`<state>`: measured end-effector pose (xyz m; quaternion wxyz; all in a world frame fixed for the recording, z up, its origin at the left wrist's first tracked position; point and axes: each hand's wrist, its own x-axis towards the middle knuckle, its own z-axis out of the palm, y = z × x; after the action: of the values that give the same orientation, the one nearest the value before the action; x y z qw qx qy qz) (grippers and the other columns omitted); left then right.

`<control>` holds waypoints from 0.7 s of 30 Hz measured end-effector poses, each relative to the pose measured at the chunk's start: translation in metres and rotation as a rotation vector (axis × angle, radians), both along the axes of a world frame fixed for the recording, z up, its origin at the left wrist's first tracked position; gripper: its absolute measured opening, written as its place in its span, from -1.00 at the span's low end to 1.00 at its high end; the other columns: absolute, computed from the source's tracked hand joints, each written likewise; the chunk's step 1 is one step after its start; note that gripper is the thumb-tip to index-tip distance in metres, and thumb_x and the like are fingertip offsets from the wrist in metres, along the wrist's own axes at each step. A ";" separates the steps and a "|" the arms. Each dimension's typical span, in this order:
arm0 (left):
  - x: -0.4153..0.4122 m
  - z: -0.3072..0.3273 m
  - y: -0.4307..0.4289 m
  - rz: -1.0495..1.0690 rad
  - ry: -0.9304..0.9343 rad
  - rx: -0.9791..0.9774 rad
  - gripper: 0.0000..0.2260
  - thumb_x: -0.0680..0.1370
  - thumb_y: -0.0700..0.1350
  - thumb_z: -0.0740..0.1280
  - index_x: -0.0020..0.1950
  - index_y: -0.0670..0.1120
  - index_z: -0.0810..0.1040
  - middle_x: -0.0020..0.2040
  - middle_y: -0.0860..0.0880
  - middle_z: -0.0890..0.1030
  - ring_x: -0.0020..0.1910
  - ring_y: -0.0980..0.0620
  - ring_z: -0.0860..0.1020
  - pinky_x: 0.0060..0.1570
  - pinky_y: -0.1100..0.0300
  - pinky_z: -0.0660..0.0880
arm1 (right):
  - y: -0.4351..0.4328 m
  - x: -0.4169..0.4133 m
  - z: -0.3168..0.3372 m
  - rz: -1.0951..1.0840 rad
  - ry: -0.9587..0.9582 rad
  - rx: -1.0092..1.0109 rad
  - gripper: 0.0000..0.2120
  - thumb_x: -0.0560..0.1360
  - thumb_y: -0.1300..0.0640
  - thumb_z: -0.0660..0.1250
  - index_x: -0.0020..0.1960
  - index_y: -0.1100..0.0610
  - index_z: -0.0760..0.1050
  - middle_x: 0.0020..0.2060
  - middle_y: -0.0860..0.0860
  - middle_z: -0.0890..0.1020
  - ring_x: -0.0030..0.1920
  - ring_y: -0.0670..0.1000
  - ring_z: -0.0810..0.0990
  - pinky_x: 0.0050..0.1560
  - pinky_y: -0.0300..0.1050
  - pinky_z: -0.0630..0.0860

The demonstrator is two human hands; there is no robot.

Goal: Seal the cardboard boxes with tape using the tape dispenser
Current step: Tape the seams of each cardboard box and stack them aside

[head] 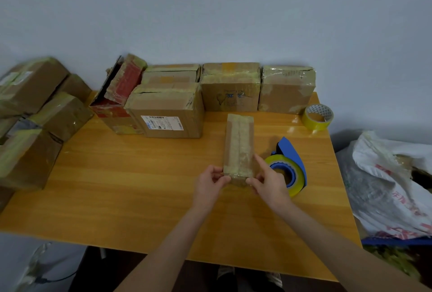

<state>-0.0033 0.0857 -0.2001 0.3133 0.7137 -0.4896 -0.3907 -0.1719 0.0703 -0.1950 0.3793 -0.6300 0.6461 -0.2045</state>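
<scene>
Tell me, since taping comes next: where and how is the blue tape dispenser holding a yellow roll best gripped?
Probably the blue tape dispenser by its arched back, from above-right with the right hand: the arch stands clear over the yellow roll; the narrow cardboard box blocks the left.

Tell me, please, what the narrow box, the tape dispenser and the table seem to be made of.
The narrow box looks like brown cardboard, matte, with glossy yellowish tape strips along its top. The tape dispenser seems smooth blue plastic, evenly coloured. The table shows wood grain under a shiny finish; solid wood or laminate, I cannot tell.
</scene>
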 end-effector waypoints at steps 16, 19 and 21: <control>0.007 -0.007 -0.017 -0.290 -0.386 0.010 -0.49 0.40 0.03 0.50 0.17 -0.19 0.37 0.06 -0.09 0.65 -0.06 -0.02 0.64 -0.16 0.20 0.54 | -0.014 0.005 0.009 0.245 0.272 -0.062 -0.38 0.44 -0.05 0.46 0.39 0.05 0.28 0.16 0.07 0.61 0.08 0.08 0.61 0.01 -0.04 0.57; 0.010 -0.005 -0.017 -0.295 -0.279 0.048 -0.43 0.42 -0.07 0.50 0.33 -0.13 0.34 0.21 -0.09 0.61 0.12 0.02 0.61 0.08 0.17 0.54 | -0.014 0.000 0.010 0.286 0.273 -0.022 -0.35 0.46 0.02 0.45 0.43 0.03 0.21 0.20 0.09 0.59 0.12 0.08 0.59 0.03 -0.06 0.56; 0.009 0.002 -0.018 -0.313 -0.201 0.057 -0.25 0.42 -0.05 0.50 0.51 -0.08 0.19 0.29 -0.05 0.55 0.20 0.03 0.57 0.17 0.20 0.48 | -0.016 -0.005 0.013 0.302 0.261 0.008 -0.32 0.45 0.01 0.46 0.45 0.03 0.18 0.17 0.09 0.60 0.07 0.07 0.61 -0.04 -0.10 0.55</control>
<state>0.0057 0.0679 -0.1980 0.1778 0.6729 -0.6121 -0.3754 -0.1764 0.0548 -0.1823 0.3213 -0.7393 0.5888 -0.0594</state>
